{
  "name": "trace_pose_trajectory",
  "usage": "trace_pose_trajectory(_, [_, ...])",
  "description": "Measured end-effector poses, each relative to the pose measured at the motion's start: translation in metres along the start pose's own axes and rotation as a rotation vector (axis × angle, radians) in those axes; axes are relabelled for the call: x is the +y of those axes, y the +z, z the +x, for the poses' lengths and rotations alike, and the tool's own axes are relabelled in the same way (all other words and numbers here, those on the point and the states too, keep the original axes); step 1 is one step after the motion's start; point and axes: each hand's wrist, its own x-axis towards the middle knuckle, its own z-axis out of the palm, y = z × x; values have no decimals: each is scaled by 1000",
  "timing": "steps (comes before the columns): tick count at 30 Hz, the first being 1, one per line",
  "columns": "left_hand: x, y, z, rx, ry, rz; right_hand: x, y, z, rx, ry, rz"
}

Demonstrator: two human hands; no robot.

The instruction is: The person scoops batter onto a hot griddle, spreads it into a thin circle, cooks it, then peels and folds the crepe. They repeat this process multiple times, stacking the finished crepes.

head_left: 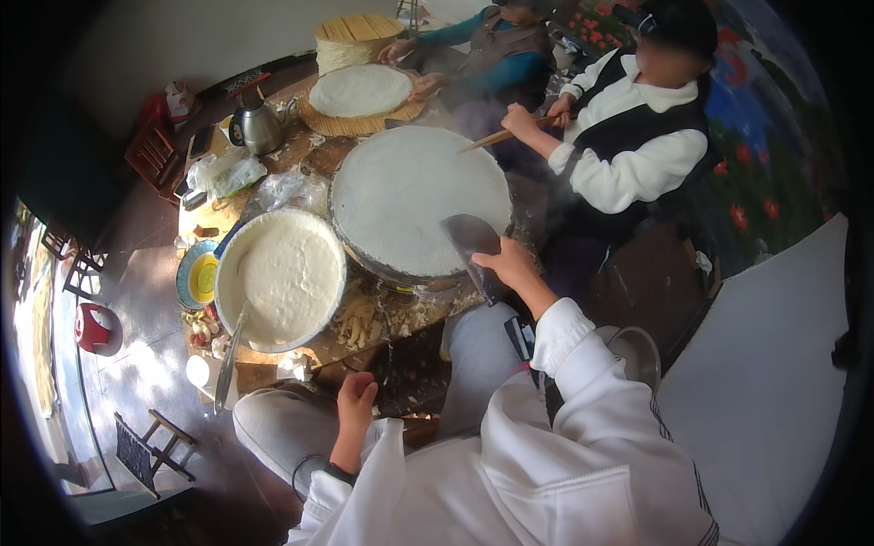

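One right hand (512, 264) grips a dark scraper (471, 235) over the near-right edge of the pale batter sheet (410, 196); left hand (357, 393) loosely curled, seemingly empty. Best: light, even pressure.

Steel kettle (261, 130), dark folding stool (135, 458)

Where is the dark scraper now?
In the head view, the dark scraper is right of centre, in the right hand, at the near right edge of the pale sheet.
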Motion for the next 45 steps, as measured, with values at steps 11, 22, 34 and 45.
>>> trace_pose_trajectory(11, [-33, 0, 4, 8, -31, 50, -60, 8, -5, 290, -794, 76])
trace_pose_trajectory(22, [-18, -2, 2, 26, -36, 138, -77, 71, -21, 42, -757, -317])
trace_pose_trajectory(34, [-26, -1, 2, 42, 9, 173, -66, 22, -32, 61, -407, 118])
trace_pose_trajectory(45, [-29, -5, 7, 67, -60, 186, -126, 47, 103, 149, -165, -84])
